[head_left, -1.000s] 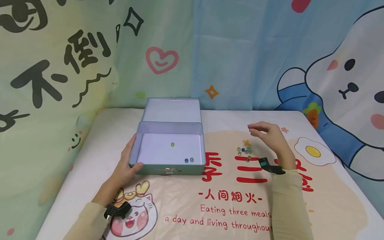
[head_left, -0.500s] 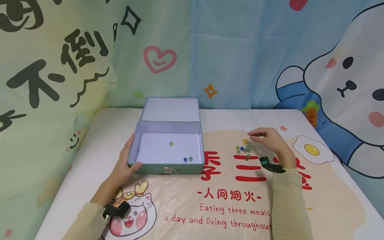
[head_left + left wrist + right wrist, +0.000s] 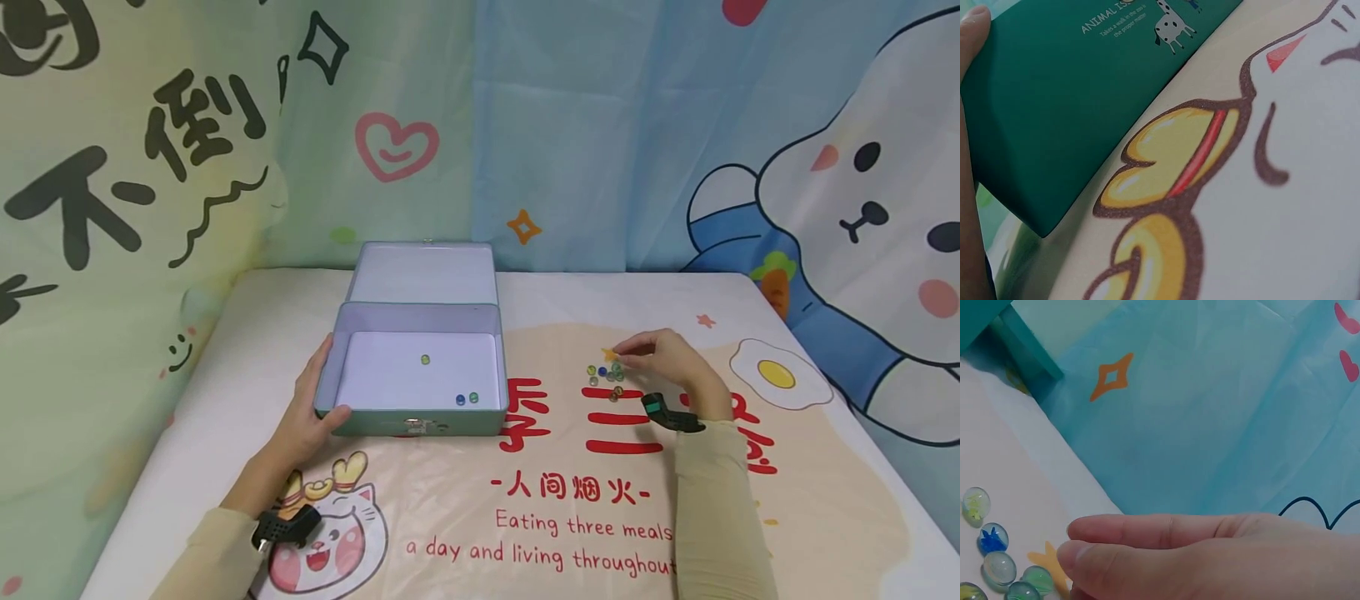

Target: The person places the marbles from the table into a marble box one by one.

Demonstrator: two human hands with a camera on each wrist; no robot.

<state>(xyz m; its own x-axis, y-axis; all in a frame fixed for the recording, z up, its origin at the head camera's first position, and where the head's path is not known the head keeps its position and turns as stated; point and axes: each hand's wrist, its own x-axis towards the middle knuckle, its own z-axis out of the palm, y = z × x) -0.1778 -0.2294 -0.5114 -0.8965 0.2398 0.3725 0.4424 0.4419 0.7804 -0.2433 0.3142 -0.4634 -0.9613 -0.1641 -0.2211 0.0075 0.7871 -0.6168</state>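
Note:
A green tin box (image 3: pixel 465 423) with a pale lining stands on the table, its lid (image 3: pixel 423 273) tipped back. My left hand (image 3: pixel 303 421) holds its left front corner, thumb on the front wall and fingers along the side. Inside lie a yellow-green marble (image 3: pixel 425 359), a blue marble (image 3: pixel 461 400) and a green marble (image 3: pixel 473 397). To the right, my right hand (image 3: pixel 670 362) hovers at a loose group of glass marbles (image 3: pixel 602 372). In the right wrist view its forefinger and thumb are close together, with no marble visible between them; several marbles (image 3: pixel 1000 569) lie beside the fingertips.
A printed cloth (image 3: pixel 555 517) with red characters and cartoon figures covers the table (image 3: pixel 300 287). Patterned curtains (image 3: pixel 555 125) hang behind and along the left. Dark bands with cameras sit on both wrists, below beige sleeves (image 3: pixel 720 500).
My right hand has come down and slightly left to the marble group, its thumb and forefinger drawing nearer the marbles. The left hand keeps its hold on the box. The head view has shifted slightly.

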